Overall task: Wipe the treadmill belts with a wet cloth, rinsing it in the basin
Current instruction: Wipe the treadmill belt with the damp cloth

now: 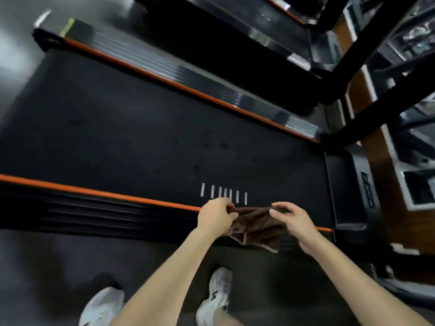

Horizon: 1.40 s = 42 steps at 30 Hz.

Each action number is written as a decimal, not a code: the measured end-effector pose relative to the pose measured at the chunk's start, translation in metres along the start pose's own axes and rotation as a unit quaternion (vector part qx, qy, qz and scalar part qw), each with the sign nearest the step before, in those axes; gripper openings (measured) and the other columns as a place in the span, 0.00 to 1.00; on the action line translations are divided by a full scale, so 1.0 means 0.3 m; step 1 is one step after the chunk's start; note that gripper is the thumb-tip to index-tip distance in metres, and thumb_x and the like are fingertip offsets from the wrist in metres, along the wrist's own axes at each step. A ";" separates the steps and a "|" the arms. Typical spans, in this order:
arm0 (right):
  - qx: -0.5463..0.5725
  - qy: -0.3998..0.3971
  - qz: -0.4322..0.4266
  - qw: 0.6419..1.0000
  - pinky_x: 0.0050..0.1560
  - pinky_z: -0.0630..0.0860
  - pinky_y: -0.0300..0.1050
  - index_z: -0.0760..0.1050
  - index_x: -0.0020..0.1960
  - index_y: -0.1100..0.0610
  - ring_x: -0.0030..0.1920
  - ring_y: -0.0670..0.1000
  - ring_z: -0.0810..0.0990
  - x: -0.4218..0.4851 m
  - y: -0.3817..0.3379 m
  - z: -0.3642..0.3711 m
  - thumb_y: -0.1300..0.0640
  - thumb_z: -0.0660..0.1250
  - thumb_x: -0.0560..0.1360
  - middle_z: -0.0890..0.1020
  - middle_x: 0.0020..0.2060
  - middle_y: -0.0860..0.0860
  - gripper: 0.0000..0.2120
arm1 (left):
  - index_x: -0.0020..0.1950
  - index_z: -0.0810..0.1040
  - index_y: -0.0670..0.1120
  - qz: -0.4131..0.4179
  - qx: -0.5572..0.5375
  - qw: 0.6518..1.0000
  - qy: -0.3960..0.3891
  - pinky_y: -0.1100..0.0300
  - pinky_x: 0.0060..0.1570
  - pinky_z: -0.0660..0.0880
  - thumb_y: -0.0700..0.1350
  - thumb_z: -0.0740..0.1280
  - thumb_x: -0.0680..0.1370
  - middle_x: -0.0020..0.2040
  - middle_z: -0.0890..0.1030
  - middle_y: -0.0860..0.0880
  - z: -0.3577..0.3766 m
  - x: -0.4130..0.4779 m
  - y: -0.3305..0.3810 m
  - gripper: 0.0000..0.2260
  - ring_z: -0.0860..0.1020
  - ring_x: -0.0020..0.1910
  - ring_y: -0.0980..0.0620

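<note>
Brown cloth (255, 225) is bunched and stretched between both hands, held over the near edge of the treadmill where the orange stripe (94, 190) runs. Its lower corner hangs down toward the near side rail (94, 212). I can't tell whether it touches the deck.

My left hand (215, 216) is clamped on the cloth's left end, fingers curled round the fabric. My right hand (294, 220) pinches the right end, thumb and fingertips closed on the top edge. Both forearms reach in from the near side.

Just beyond the cloth, a row of short white marks (223, 195) sits on the black treadmill belt (141, 137). The belt runs left to right across the middle and shows some dull smudges near its centre. On its far side is another orange-edged, ribbed far side rail (188, 74). At the right end of the belt is the black motor cover (348, 189) with a logo I can't read.

A second treadmill (235, 27) lies further back, parallel and dark. Black uprights (367, 38) cross the top right.

Near side: dark floor (58, 260), with a white left shoe (103, 304) and a white right shoe (217, 295) standing on it beside the rail. The edges are blurred.
</note>
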State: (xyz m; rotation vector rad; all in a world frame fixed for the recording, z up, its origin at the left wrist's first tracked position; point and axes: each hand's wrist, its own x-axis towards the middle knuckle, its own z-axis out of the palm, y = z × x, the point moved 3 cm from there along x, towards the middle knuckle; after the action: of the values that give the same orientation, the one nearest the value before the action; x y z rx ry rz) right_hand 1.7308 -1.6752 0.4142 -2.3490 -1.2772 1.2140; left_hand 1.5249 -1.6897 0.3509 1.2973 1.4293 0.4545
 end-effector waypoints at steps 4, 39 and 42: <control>-0.061 -0.022 -0.040 0.997 0.34 0.74 0.38 0.77 0.49 0.56 0.41 0.49 0.79 0.349 0.151 -0.003 0.58 0.72 0.72 0.81 0.44 0.52 0.07 | 0.55 0.79 0.49 -0.037 -0.065 0.996 0.050 0.58 0.53 0.73 0.49 0.67 0.76 0.54 0.80 0.51 0.255 0.234 -0.125 0.09 0.76 0.55 0.51; -0.164 0.319 -0.467 0.808 0.44 0.79 0.50 0.81 0.52 0.51 0.45 0.55 0.81 1.253 0.593 0.140 0.41 0.62 0.72 0.84 0.46 0.50 0.18 | 0.64 0.77 0.48 0.143 0.247 0.913 0.290 0.49 0.67 0.60 0.40 0.61 0.78 0.57 0.81 0.48 0.693 1.247 -0.294 0.15 0.75 0.61 0.46; -0.288 0.199 -0.393 0.850 0.67 0.62 0.63 0.66 0.70 0.42 0.70 0.65 0.64 1.332 0.590 0.233 0.26 0.48 0.66 0.65 0.72 0.61 0.37 | 0.66 0.75 0.48 0.131 0.258 0.914 0.284 0.48 0.68 0.59 0.39 0.60 0.78 0.61 0.79 0.47 0.716 1.261 -0.318 0.17 0.72 0.65 0.46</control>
State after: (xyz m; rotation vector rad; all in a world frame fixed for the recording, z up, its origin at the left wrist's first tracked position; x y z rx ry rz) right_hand 1.9007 -1.4869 0.0513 -1.8213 -2.2947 0.0774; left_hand 1.7440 -1.4707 0.0310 1.8996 1.9524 0.7046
